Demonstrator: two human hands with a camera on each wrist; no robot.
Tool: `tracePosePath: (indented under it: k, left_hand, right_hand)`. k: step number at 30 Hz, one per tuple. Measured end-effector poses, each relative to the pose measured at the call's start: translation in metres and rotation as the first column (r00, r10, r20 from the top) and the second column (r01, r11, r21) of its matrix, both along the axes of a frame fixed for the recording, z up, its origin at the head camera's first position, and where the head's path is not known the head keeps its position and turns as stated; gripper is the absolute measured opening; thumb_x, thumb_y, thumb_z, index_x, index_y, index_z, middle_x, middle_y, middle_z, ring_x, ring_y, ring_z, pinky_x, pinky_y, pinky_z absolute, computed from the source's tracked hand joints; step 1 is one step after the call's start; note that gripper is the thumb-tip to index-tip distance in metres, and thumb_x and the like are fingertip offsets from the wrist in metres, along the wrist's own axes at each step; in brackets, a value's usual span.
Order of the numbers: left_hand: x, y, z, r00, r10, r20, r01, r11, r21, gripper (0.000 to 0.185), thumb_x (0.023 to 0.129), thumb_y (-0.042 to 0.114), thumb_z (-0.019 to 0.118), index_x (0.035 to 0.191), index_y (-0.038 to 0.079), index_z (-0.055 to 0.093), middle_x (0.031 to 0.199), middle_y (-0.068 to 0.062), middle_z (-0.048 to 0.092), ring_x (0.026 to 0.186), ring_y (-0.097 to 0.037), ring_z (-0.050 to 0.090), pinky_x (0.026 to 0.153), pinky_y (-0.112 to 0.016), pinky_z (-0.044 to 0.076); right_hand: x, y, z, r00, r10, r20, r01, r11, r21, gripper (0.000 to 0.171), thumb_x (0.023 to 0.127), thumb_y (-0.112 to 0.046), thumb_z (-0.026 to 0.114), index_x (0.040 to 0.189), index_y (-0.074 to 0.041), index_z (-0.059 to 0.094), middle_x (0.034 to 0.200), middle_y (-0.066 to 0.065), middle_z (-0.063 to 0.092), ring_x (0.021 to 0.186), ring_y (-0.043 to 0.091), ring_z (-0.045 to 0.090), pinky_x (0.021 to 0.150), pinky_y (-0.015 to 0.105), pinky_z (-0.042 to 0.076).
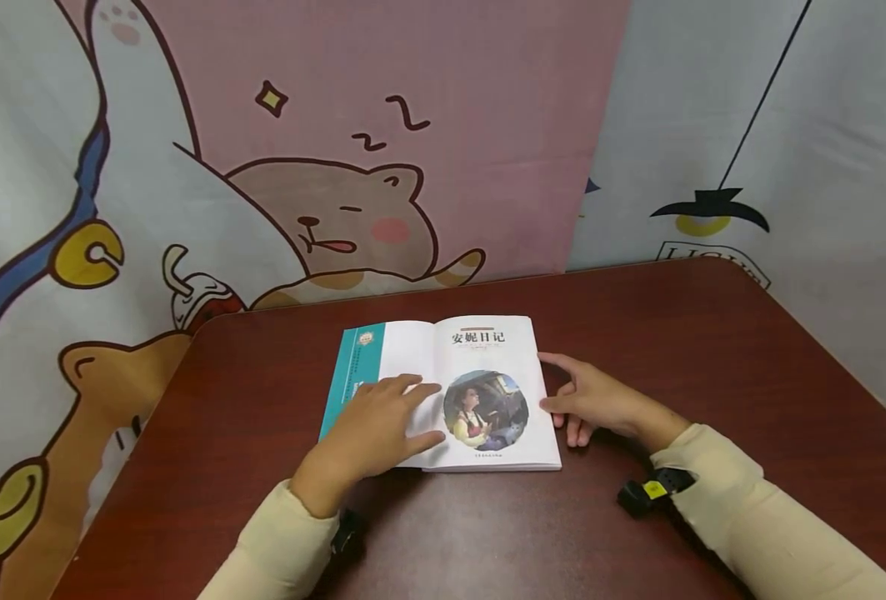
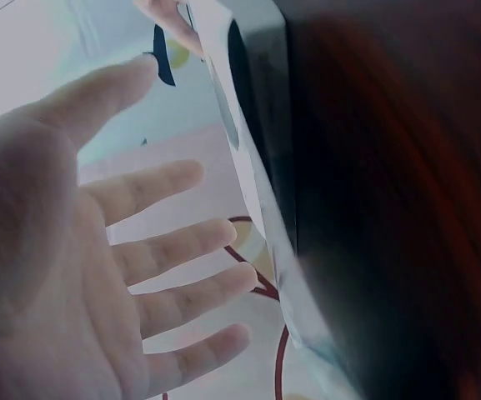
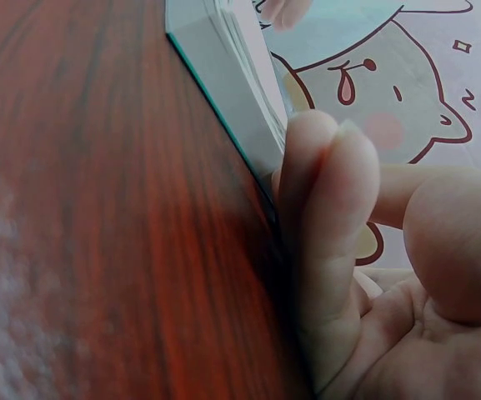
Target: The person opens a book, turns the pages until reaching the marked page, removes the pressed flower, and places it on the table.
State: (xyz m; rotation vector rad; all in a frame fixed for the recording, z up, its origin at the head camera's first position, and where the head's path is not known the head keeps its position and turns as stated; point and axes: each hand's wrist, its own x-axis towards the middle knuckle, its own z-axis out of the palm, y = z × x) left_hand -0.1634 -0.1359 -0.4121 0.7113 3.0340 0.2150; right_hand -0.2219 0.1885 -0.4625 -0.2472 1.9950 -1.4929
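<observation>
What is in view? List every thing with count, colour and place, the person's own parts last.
backdrop: count unclear; pink, white and grey with cartoon animals; at the back
table: 1, reddish brown, before the backdrop
book: 1, white and teal, open on the table
picture: 1, multicoloured, on the book's right half
sleeves: 2, cream, lower left and lower right
wrist cameras: 2, black, by the sleeves
left hand: 1, bare, over the book's left half
right hand: 1, bare, at the book's right edge

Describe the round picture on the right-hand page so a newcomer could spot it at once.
On the dark red-brown table lies an open book. On its white right-hand page, the round picture sits below the large title characters. Unlike that dark print, it is a colourful scene with a yellow-sleeved figure.
</observation>
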Motion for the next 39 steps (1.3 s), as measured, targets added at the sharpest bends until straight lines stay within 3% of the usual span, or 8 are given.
tracePosePath:
  k: [7, 17, 25, 39]
  left_hand:
    - [0.002, 0.012, -0.002, 0.995, -0.031, 0.096, 0.03, 0.999, 0.012, 0.084, 0.077, 0.067, 0.072, 0.147, 0.026, 0.05, 0.153, -0.01, 0.048, 0.138, -0.033, 0.048, 0.106, -0.061, 0.04]
    - [0.006, 0.017, -0.008, 0.984, -0.103, 0.148, 0.104, 0.995, 0.003, 0.097, 0.072, 0.063, 0.08, 0.154, 0.035, 0.038, 0.16, -0.009, 0.038, 0.143, -0.034, 0.043, 0.109, -0.061, 0.038]
    - [0.007, 0.018, -0.009, 0.98, -0.109, 0.168, 0.111, 0.994, -0.001, 0.097, 0.074, 0.061, 0.08, 0.156, 0.034, 0.034, 0.162, -0.008, 0.035, 0.147, -0.032, 0.038, 0.115, -0.063, 0.03]
    - [0.006, 0.02, -0.014, 0.98, -0.098, 0.171, 0.102, 0.995, -0.014, 0.087, 0.082, 0.062, 0.072, 0.156, 0.035, 0.034, 0.163, -0.008, 0.033, 0.149, -0.032, 0.034, 0.114, -0.066, 0.028]
  right_hand:
    - [0.0, 0.0, -0.001, 1.0, -0.005, -0.002, 0.005, 1.0, 0.003, 0.085, 0.096, -0.012, 0.065, 0.16, -0.019, 0.01, 0.073, 0.012, 0.06, 0.046, 0.017, 0.063, 0.046, 0.035, 0.055]
    - [0.0, 0.0, -0.001, 1.0, -0.003, 0.005, 0.004, 1.0, -0.003, 0.086, 0.096, -0.013, 0.066, 0.16, -0.02, 0.009, 0.073, 0.012, 0.06, 0.047, 0.017, 0.064, 0.046, 0.035, 0.055]
    - [-0.001, -0.001, 0.0, 1.0, -0.001, -0.001, 0.001, 1.0, -0.001, 0.085, 0.096, -0.013, 0.065, 0.16, -0.02, 0.01, 0.073, 0.011, 0.06, 0.047, 0.018, 0.064, 0.046, 0.035, 0.055]
    - [-0.002, -0.002, -0.001, 1.0, 0.003, -0.012, -0.003, 1.0, 0.0, 0.084, 0.097, -0.013, 0.064, 0.16, -0.02, 0.01, 0.072, 0.012, 0.059, 0.047, 0.02, 0.065, 0.046, 0.037, 0.055]
